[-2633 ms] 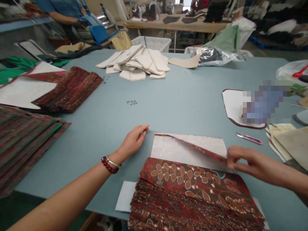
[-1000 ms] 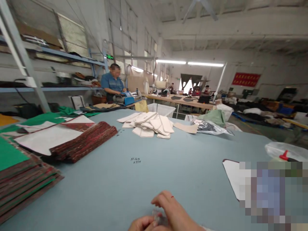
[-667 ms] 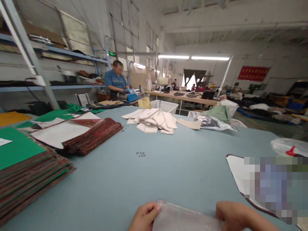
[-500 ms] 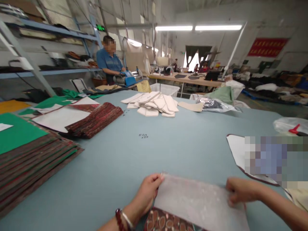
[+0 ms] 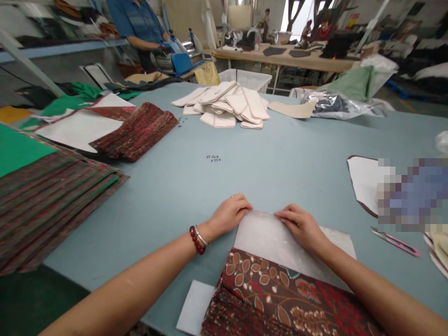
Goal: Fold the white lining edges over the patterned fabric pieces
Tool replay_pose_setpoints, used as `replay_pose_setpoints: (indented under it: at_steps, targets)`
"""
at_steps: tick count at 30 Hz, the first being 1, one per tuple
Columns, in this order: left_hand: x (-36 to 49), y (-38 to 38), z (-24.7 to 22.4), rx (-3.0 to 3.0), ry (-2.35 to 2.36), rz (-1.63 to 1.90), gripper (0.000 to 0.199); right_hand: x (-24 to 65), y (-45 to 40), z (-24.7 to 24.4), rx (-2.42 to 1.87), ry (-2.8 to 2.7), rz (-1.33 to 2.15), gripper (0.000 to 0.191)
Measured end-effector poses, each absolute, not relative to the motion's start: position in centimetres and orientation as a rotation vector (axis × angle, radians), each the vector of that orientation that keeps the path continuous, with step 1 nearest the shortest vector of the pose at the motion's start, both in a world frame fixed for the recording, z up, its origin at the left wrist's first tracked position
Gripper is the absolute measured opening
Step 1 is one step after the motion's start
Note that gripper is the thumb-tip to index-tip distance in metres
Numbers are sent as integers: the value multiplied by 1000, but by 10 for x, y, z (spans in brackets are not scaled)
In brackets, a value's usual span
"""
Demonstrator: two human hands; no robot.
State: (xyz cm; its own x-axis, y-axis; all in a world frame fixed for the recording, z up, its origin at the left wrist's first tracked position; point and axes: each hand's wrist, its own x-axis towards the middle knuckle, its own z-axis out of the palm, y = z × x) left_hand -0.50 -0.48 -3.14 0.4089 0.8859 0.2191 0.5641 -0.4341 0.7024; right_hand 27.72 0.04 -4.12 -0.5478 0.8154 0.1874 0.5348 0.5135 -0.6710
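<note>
Seen from the head camera, a worker's left hand [image 5: 231, 214] and right hand [image 5: 301, 226] pinch the far edge of a pale sheet [image 5: 264, 233] at a blue-green table [image 5: 168, 186]. The left fingers are nearly closed on its far left corner; the right thumb and forefinger, also nearly closed, meet the same edge a little to the right. Gripping at two points likely holds that edge straight and square. The sheet runs from the fingertips toward the body, meeting a stack of floral fabric [image 5: 266, 289] just nearer than the fingers, within easy reach. A white board [image 5: 196, 305] juts out at the stack's left. Pink-handled snips [image 5: 395, 241] lie right of the right fingers, apart from the fabric, perhaps handy yet out of the way.
</note>
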Motion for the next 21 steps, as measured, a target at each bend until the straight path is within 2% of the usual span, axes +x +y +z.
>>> replay_pose_setpoints:
  at_steps: [6,13,18,21]
  targets:
    - [-19,-4,-47,2486,1080,741,24,287,-8,-43,-924,-2514,384,32]
    - [-7,4,-11,3015,865,147,33,276,-7,-22,-878,-2918,62,42]
    - [-10,5,-5,3090,835,62,24,296,-6,-18,-885,-2918,122,24]
    - [-18,3,-8,3087,840,85,22,321,-10,-18,-921,-2879,195,22]
